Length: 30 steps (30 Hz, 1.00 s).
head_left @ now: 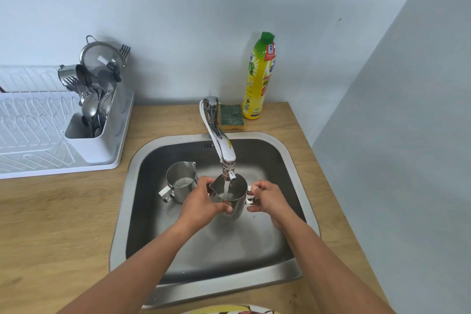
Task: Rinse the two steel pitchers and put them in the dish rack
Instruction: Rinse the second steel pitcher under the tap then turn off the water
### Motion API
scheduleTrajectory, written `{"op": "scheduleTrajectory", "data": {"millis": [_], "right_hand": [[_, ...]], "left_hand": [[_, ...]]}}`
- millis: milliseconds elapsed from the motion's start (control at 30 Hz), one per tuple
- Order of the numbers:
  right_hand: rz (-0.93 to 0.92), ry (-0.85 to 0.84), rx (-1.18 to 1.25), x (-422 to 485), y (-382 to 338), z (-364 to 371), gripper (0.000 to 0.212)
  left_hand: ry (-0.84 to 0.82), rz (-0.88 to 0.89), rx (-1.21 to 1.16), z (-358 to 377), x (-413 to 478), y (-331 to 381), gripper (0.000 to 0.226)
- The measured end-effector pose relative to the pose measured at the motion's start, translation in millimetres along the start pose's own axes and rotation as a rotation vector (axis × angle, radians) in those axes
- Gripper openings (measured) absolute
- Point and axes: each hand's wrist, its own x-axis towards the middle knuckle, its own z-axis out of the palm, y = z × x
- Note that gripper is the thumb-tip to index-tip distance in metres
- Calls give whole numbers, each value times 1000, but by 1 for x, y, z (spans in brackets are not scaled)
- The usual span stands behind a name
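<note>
A pale wall stands behind a wooden tabletop (pixel 63 211) that runs across the corner of the room. Set into it is a steel sink (pixel 288 150) with rounded corners, and water is running into it from the chrome tap (pixel 221 140), whose spout reaches out over the middle of the basin.

On the left, on the tabletop, sits a white dish rack (pixel 33 130). Its plate slots hold nothing that I can make out, while the cutlery holder (pixel 107 120) at its right end is crowded with spoons, forks, a mesh strainer and a steel cup.

Behind the sink, against the wall, a yellow bottle of dish soap (pixel 257 76) with a green cap stands upright, and a green-topped sponge (pixel 231 117) lies just beside it, next to the tap's base.

Both steel pitchers are in the sink. One pitcher (pixel 181 181) stands upright on the basin floor to the left, spout pointing away, handle toward the near left, untouched. The other pitcher (pixel 230 196) is held upright directly under the stream, and water is falling into its open mouth. The left hand (pixel 201 201) wraps the body of this pitcher, fingers (pixel 224 208) curled around its near side. The right hand (pixel 267 199) has its fingers closed on the handle on the pitcher's right side.
</note>
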Motion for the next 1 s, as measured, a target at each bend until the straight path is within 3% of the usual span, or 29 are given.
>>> {"op": "scheduleTrajectory", "data": {"millis": [433, 567, 1000], "right_hand": [[47, -81, -53, -3, -4, -3, 10], [32, -21, -44, -3, -6, -3, 10], [1, -22, -246, -12, -5, 4, 20]], "left_hand": [[-39, -33, -13, -7, 5, -9, 69], [-44, -36, -7, -6, 5, -9, 68], [-164, -144, -279, -19, 7, -8, 51]]}}
